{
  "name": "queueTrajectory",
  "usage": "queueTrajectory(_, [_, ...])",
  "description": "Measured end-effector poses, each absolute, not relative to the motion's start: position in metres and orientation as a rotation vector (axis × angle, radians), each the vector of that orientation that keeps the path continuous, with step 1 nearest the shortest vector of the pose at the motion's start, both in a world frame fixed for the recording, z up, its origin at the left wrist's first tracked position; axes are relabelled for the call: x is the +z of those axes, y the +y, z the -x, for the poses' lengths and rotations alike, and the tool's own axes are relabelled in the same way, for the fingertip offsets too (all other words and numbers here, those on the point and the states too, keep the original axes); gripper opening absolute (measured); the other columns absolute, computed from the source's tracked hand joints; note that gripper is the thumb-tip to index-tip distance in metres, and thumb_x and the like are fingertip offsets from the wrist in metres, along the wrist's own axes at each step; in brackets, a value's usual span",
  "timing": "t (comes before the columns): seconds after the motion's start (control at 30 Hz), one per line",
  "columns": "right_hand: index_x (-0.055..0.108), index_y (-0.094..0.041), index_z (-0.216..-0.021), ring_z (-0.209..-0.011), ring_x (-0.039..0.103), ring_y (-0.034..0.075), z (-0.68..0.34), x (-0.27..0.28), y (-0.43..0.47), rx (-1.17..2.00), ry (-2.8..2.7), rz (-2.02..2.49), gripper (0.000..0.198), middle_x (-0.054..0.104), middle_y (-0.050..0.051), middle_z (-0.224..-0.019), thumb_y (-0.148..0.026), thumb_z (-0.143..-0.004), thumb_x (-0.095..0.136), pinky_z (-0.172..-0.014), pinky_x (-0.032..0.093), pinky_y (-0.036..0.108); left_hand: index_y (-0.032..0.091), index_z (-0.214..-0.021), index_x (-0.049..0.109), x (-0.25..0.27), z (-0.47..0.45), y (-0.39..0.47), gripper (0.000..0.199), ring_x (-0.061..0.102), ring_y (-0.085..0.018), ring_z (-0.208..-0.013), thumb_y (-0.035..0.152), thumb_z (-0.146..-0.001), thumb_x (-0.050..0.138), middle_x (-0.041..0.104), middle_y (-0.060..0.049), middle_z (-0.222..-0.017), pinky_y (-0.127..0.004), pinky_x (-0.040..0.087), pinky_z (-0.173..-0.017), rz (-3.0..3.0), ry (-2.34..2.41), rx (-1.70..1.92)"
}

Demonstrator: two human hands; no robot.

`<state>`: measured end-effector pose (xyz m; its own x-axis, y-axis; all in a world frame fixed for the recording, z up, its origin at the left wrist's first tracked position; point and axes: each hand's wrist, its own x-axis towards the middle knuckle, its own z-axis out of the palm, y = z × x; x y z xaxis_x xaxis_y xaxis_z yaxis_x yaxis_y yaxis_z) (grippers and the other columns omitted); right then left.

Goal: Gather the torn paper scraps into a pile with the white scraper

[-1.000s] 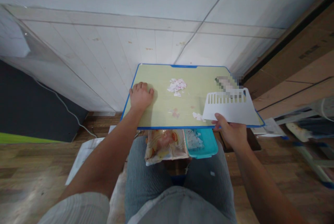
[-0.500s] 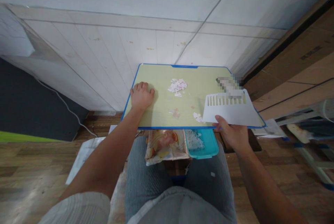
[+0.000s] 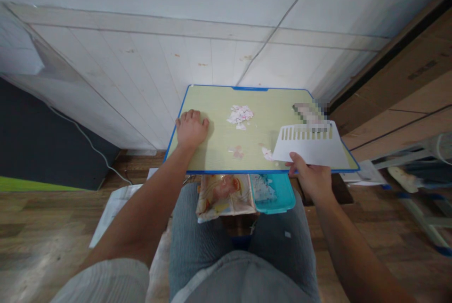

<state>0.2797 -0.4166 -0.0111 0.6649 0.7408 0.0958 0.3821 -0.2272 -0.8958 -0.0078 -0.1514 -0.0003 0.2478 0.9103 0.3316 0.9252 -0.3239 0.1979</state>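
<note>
My left hand (image 3: pixel 191 128) lies with its fingers spread near the left edge of the small pale green table (image 3: pixel 212 152) with a blue rim. At the table's front right, my right hand (image 3: pixel 312 176) grips the near edge of a white flat sheet (image 3: pixel 310 150), thumb on top. A row of slots runs along the sheet's far edge. Close to its left side sits a small clump of paper scraps (image 3: pixel 267 153). A larger pile of white paper scraps (image 3: pixel 240 114) lies near the middle of the tabletop.
A pixelated object (image 3: pixel 310 114) is at the table's right. Below the front edge are a turquoise container (image 3: pixel 286 199) with white bits and a patterned box (image 3: pixel 208 208) holding something reddish. A wall (image 3: pixel 212 53) stands behind, cardboard (image 3: pixel 399 91) at right.
My right hand and the white sheet have moved slightly left and away from me, the sheet's left edge now nearer the small scraps. My left hand stays in place.
</note>
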Motion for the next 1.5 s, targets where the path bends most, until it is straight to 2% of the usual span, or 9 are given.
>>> queueTrajectory(0.1, [0.065,-0.028,-0.059,-0.073,0.082,0.032,-0.282,-0.013,-0.415,0.449,-0.858,1.836,0.048,0.071,0.005,-0.058,-0.062,-0.09,0.078,-0.088,0.066,0.047,0.013,-0.14,0.07,-0.001,0.008,-0.151,0.046,0.058,-0.042,-0.142,0.039,-0.109,0.047,0.07,-0.022,-0.149,-0.057,0.044,-0.117,2.447,-1.791,-0.62])
queueTrajectory(0.33, [0.067,-0.027,-0.064,-0.068,0.08,0.031,-0.276,-0.006,-0.42,0.437,-0.768,1.786,0.036,0.07,0.005,-0.057,-0.052,-0.088,0.08,-0.069,0.067,0.041,0.016,-0.14,0.07,-0.003,0.008,-0.15,0.046,0.058,-0.042,-0.142,0.04,-0.109,0.047,0.07,-0.022,-0.15,-0.057,0.044,-0.118,2.443,-1.802,-0.624])
queueTrajectory(0.53, [0.067,-0.029,-0.061,-0.067,0.079,0.029,-0.264,-0.003,-0.427,0.439,-0.87,1.851,0.04,0.075,0.006,-0.062,-0.052,-0.092,0.078,-0.08,0.068,0.044,0.015,-0.141,0.069,-0.003,0.008,-0.15,0.047,0.057,-0.042,-0.143,0.04,-0.109,0.046,0.069,-0.023,-0.151,-0.058,0.043,-0.119,2.453,-1.803,-0.631])
queueTrajectory(0.67, [0.066,-0.029,-0.058,-0.069,0.079,0.03,-0.263,-0.001,-0.424,0.412,-0.843,1.862,0.043,0.073,0.007,-0.059,-0.054,-0.091,0.076,-0.08,0.067,0.044,0.014,-0.141,0.07,-0.003,0.008,-0.15,0.047,0.058,-0.042,-0.143,0.04,-0.109,0.047,0.07,-0.022,-0.15,-0.057,0.043,-0.119,2.443,-1.805,-0.627])
queueTrajectory(0.93, [0.063,-0.03,-0.057,-0.069,0.079,0.031,-0.262,-0.003,-0.422,0.468,-0.895,1.874,0.05,0.072,0.006,-0.058,-0.067,-0.089,0.076,-0.085,0.066,0.047,0.017,-0.14,0.07,-0.005,0.008,-0.148,0.045,0.058,-0.042,-0.142,0.04,-0.108,0.048,0.07,-0.022,-0.149,-0.057,0.043,-0.119,2.435,-1.804,-0.642])
queueTrajectory(1.13, [0.064,-0.031,-0.059,-0.064,0.076,0.029,-0.258,-0.001,-0.419,0.449,-0.89,1.826,0.045,0.072,0.006,-0.057,-0.062,-0.088,0.078,-0.073,0.066,0.042,0.017,-0.141,0.069,-0.005,0.008,-0.148,0.045,0.056,-0.042,-0.145,0.04,-0.109,0.048,0.069,-0.022,-0.152,-0.058,0.042,-0.121,2.447,-1.815,-0.64])
queueTrajectory(1.27, [0.063,-0.03,-0.056,-0.069,0.078,0.029,-0.253,0.002,-0.417,0.45,-1.011,1.843,0.05,0.075,0.008,-0.062,-0.065,-0.09,0.076,-0.079,0.067,0.041,0.017,-0.14,0.069,-0.006,0.008,-0.148,0.044,0.056,-0.042,-0.145,0.04,-0.109,0.049,0.069,-0.022,-0.152,-0.058,0.042,-0.12,2.446,-1.817,-0.639])
queueTrajectory(1.5, [0.066,-0.029,-0.064,-0.071,0.082,0.032,-0.255,0.004,-0.412,0.492,-0.83,1.805,0.044,0.071,0.007,-0.059,-0.065,-0.085,0.079,-0.074,0.068,0.042,0.015,-0.14,0.069,-0.002,0.008,-0.151,0.045,0.056,-0.042,-0.145,0.039,-0.109,0.048,0.069,-0.023,-0.151,-0.058,0.042,-0.12,2.451,-1.808,-0.63])
